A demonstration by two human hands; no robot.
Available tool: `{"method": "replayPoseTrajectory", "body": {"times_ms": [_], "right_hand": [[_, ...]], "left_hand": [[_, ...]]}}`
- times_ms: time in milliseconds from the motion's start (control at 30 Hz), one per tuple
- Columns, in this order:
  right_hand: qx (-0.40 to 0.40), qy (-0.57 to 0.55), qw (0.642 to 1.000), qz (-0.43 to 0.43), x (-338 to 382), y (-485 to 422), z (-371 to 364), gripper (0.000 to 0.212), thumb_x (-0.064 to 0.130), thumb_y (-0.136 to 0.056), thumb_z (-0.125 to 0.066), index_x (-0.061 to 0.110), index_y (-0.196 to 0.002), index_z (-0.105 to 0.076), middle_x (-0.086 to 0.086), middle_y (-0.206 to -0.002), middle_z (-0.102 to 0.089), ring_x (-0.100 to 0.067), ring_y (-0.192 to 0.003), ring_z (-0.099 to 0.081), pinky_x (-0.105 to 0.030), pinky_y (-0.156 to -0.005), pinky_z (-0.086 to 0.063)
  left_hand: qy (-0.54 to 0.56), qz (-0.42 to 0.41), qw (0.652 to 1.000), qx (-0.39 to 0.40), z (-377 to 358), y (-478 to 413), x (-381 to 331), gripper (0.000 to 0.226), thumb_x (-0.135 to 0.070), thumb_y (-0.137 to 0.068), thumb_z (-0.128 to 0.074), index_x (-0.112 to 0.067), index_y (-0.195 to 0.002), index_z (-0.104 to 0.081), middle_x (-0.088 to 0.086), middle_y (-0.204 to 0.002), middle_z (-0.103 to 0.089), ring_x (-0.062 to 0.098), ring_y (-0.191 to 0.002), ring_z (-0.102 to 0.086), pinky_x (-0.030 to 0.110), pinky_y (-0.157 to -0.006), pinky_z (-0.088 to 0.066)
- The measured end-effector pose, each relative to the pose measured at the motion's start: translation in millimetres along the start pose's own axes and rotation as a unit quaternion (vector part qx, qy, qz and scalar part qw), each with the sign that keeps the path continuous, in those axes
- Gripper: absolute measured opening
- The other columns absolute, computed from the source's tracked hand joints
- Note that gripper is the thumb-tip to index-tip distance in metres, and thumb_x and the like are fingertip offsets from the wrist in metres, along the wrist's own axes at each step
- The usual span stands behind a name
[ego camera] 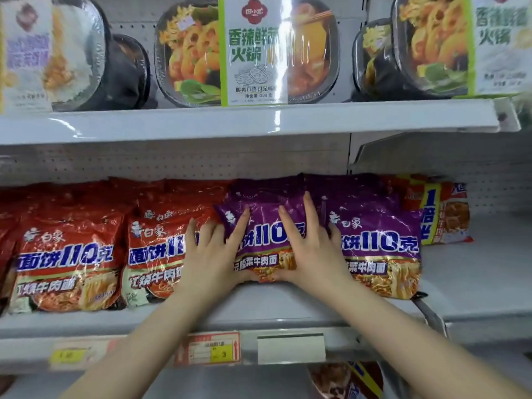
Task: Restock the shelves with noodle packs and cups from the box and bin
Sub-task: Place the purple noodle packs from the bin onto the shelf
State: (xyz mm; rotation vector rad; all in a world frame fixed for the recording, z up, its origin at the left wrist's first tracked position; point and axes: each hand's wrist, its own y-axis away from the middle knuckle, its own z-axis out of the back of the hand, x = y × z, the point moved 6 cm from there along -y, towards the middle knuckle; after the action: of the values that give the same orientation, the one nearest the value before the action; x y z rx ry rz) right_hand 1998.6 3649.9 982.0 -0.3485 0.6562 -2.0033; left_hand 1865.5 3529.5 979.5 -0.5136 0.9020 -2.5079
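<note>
From the head view, a purple noodle pack point(263, 240) stands on the middle shelf point(259, 306) between a red pack point(161, 254) and another purple pack point(380, 249), printed face outward, long axis upright, leaning back. The left hand point(211, 254) and right hand point(312, 249) press its sides, each grip spread, fingers straight.

Purple noodle pack point(263, 240) — tilted, front of middle shelf point(288, 309).

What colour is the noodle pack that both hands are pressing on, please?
Purple, with blue-and-white lettering; the noodle pack shows best in the head view.
</note>
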Motion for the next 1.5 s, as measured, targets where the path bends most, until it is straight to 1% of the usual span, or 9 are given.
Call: {"method": "replayPoseTrajectory", "body": {"times_ms": [133, 233, 333, 600, 733, 900, 1167, 1333, 1500], "right_hand": [[0.005, 0.06, 0.998, -0.014, -6, -4, -8, 0.124, 0.076, -0.068, -0.065, 0.03, -0.154, 0.013, -0.016, -0.157, 0.032, -0.04, -0.15, -0.002, -0.068, -0.113, 0.003], [0.016, 0.082, 0.996, -0.028, -11, -10, -14, 0.127, 0.081, -0.067, -0.061, 0.029, -0.154, 0.016, -0.018, -0.156, 0.032, -0.044, -0.147, 0.015, -0.071, -0.11, 0.006], [0.028, 0.104, 0.993, -0.045, -12, -17, -18, 0.129, 0.082, -0.066, -0.06, 0.028, -0.152, 0.019, -0.02, -0.157, 0.029, -0.046, -0.145, 0.018, -0.074, -0.108, 0.007], [0.038, 0.142, 0.988, -0.05, -11, -22, -17, 0.123, 0.082, -0.07, -0.055, 0.025, -0.154, 0.016, -0.022, -0.16, 0.019, -0.046, -0.146, 0.016, -0.075, -0.108, 0.005], [0.0, 0.129, 0.99, -0.054, -20, -6, 3, 0.118, 0.078, -0.072, -0.056, 0.021, -0.157, 0.002, -0.018, -0.162, 0.013, -0.042, -0.148, 0.011, -0.072, -0.112, 0.001], [-0.051, 0.164, 0.979, -0.113, -68, 46, 37, 0.106, 0.076, -0.075, -0.047, 0.017, -0.157, -0.014, -0.018, -0.163, -0.005, -0.04, -0.15, -0.005, -0.07, -0.112, -0.009], [0.016, 0.193, 0.931, -0.309, -197, 215, 73, 0.092, 0.069, -0.089, -0.041, 0.012, -0.156, -0.015, -0.018, -0.163, -0.006, -0.039, -0.149, -0.013, -0.066, -0.111, -0.019], [0.07, 0.164, 0.88, -0.44, -247, 356, 79, 0.087, 0.067, -0.093, -0.034, 0.013, -0.157, -0.01, -0.012, -0.164, -0.002, -0.033, -0.151, -0.006, -0.058, -0.117, -0.016], [0.195, 0.091, 0.78, -0.587, -268, 500, 39, 0.081, 0.061, -0.096, -0.037, 0.015, -0.156, -0.01, -0.01, -0.164, -0.005, -0.03, -0.151, -0.003, -0.054, -0.12, -0.013]], "left_hand": [[-0.021, 0.024, 0.999, -0.001, -15, -3, -8, 0.124, -0.09, -0.057, -0.052, -0.025, -0.157, -0.021, 0.025, -0.131, -0.056, 0.044, -0.135, -0.038, 0.071, -0.111, -0.018], [-0.042, 0.049, 0.998, 0.002, -19, -10, -6, 0.129, -0.093, -0.056, -0.048, -0.027, -0.159, -0.007, 0.029, -0.159, -0.017, 0.045, -0.15, -0.004, 0.071, -0.114, -0.006], [-0.038, 0.038, 0.999, 0.001, -22, -16, -9, 0.132, -0.091, -0.055, -0.052, -0.03, -0.158, 0.004, 0.022, -0.164, 0.004, 0.045, -0.149, 0.008, 0.07, -0.115, -0.003], [-0.05, -0.001, 0.996, 0.068, -24, -29, -26, 0.118, -0.071, -0.076, -0.063, -0.037, -0.153, 0.02, 0.014, -0.164, 0.015, 0.041, -0.146, 0.027, 0.071, -0.112, 0.003], [-0.008, -0.019, 0.999, 0.051, -1, -27, -37, 0.117, -0.054, -0.062, -0.085, -0.03, -0.157, -0.021, 0.019, -0.164, -0.01, 0.045, -0.15, 0.006, 0.075, -0.112, -0.005], [0.105, -0.037, 0.993, -0.039, 47, -34, -81, 0.085, -0.027, -0.077, -0.07, -0.016, -0.153, -0.033, 0.019, -0.158, -0.029, 0.043, -0.149, -0.01, 0.071, -0.112, -0.011], [0.364, -0.248, 0.894, -0.082, 78, -4, -264, 0.043, -0.015, -0.086, -0.061, -0.014, -0.129, -0.06, 0.002, -0.124, -0.065, 0.027, -0.114, -0.055, 0.042, -0.096, -0.046], [0.437, -0.363, 0.823, -0.024, 59, 53, -382, 0.037, -0.026, -0.089, -0.049, -0.019, -0.122, -0.065, -0.003, -0.106, -0.069, 0.025, -0.098, -0.058, 0.038, -0.077, -0.052], [0.459, -0.393, 0.776, 0.182, -14, 137, -487, 0.038, -0.029, -0.089, -0.053, -0.025, -0.125, -0.064, -0.004, -0.112, -0.07, 0.023, -0.105, -0.061, 0.038, -0.087, -0.053]]}}
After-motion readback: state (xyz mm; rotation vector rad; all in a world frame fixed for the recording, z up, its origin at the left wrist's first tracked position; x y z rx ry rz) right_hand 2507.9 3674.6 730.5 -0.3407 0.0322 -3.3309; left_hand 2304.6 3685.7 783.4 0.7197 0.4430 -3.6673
